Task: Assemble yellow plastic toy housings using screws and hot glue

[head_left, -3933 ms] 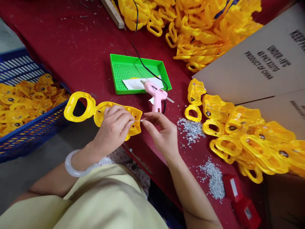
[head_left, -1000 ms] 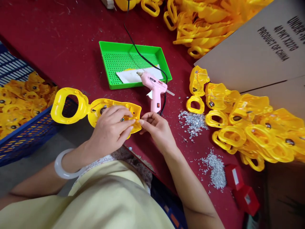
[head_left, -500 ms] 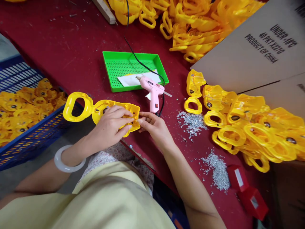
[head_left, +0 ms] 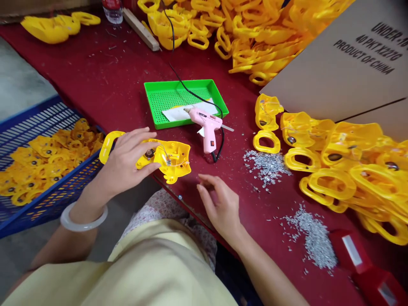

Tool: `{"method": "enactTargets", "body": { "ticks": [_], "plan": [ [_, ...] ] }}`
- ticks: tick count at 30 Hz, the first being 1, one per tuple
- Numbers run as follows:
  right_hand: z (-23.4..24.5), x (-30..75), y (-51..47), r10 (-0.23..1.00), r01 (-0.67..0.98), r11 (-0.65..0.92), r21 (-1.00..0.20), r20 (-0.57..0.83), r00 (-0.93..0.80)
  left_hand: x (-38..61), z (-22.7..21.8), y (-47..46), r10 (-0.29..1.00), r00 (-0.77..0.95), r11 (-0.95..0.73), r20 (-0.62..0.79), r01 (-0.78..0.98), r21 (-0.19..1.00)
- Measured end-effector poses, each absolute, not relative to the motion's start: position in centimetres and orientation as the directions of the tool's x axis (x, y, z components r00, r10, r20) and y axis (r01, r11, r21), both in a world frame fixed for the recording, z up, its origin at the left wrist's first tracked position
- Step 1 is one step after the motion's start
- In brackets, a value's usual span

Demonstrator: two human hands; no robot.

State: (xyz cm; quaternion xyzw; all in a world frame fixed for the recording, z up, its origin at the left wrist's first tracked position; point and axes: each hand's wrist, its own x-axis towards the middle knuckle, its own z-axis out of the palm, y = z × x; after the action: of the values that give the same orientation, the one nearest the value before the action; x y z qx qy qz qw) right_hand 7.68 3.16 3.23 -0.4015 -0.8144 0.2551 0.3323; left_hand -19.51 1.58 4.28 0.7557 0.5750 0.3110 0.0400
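A yellow plastic shell half [head_left: 178,157] with a loop handle lies hollow side up at the table's near edge. Inside it are thin wires, a small part and a round dark metal piece. My left hand [head_left: 127,161] spans its narrow section, thumb along the near side and fingers across the far side, covering part of the handle. Away from the shell, my right hand [head_left: 221,204] hovers near the table edge, fingers loosely bent and apart, with nothing visible in it. Beyond them rests a pink glue gun [head_left: 207,127] against a green tray [head_left: 153,123].
Screws [head_left: 267,168] and a second heap of small metal pieces [head_left: 318,242] lie on the right, near red blocks [head_left: 350,250]. More yellow shells [head_left: 334,182] are piled beside a carton [head_left: 321,85]. A blue basket [head_left: 54,212] of yellow parts stands left. A wooden stick [head_left: 140,29] lies behind.
My left hand has slid left from the shell's wide body toward its handle, uncovering the inside. My right hand has let go and drawn back toward me. The view has shifted slightly.
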Motion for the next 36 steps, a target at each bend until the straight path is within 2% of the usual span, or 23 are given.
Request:
{"method": "enactTargets", "body": {
  "ticks": [3, 6, 9, 11, 15, 17, 20, 25, 32, 36],
  "plan": [
    [3.1, 8.0, 2.0, 0.755, 0.489, 0.641, -0.592, 0.372, -0.539, -21.1, 3.3, 1.6, 0.933, 0.211, -0.312, 0.291, 0.879, 0.362],
    [3.3, 7.7, 1.8, 0.734, 0.502, 0.654, -0.566, 0.315, -0.602, -21.6, 2.4, 1.6, 0.946, 0.205, -0.279, 0.249, 0.909, 0.311],
    [4.1, 6.3, 2.4, 0.732, 0.573, 0.636, -0.517, 0.171, -0.659, -21.4, 2.0, 1.5, 0.949, 0.197, -0.263, 0.246, 0.926, 0.272],
    [4.9, 5.0, 2.9, 0.725, 0.638, 0.630, -0.443, 0.043, -0.687, -21.2, 1.9, 1.5, 0.944, 0.189, -0.264, 0.271, 0.925, 0.273],
    [6.2, 2.5, 3.6, 0.709, 0.741, 0.635, -0.218, -0.216, -0.671, -21.0, 1.9, 1.2, 0.935, 0.173, -0.269, 0.309, 0.915, 0.301],
    [6.4, 1.8, 3.7, 0.712, 0.759, 0.642, -0.110, -0.283, -0.643, -20.9, 2.0, 1.1, 0.932, 0.167, -0.270, 0.321, 0.912, 0.309],
    [6.1, 1.4, 3.7, 0.711, 0.746, 0.665, -0.017, -0.289, -0.641, -20.8, 2.0, 1.1, 0.933, 0.163, -0.267, 0.321, 0.912, 0.311],
    [5.8, 1.6, 3.7, 0.696, 0.704, 0.707, 0.060, -0.235, -0.679, -20.9, 2.0, 0.9, 0.939, 0.161, -0.257, 0.305, 0.916, 0.307],
    [5.8, 1.6, 3.5, 0.680, 0.696, 0.717, 0.033, -0.252, -0.689, -20.9, 1.9, 0.6, 0.937, 0.146, -0.246, 0.317, 0.919, 0.306],
    [5.7, 1.3, 3.7, 0.663, 0.679, 0.731, 0.060, -0.297, -0.687, -20.6, 1.8, 0.7, 0.936, 0.123, -0.234, 0.331, 0.918, 0.319]
  ]
}}
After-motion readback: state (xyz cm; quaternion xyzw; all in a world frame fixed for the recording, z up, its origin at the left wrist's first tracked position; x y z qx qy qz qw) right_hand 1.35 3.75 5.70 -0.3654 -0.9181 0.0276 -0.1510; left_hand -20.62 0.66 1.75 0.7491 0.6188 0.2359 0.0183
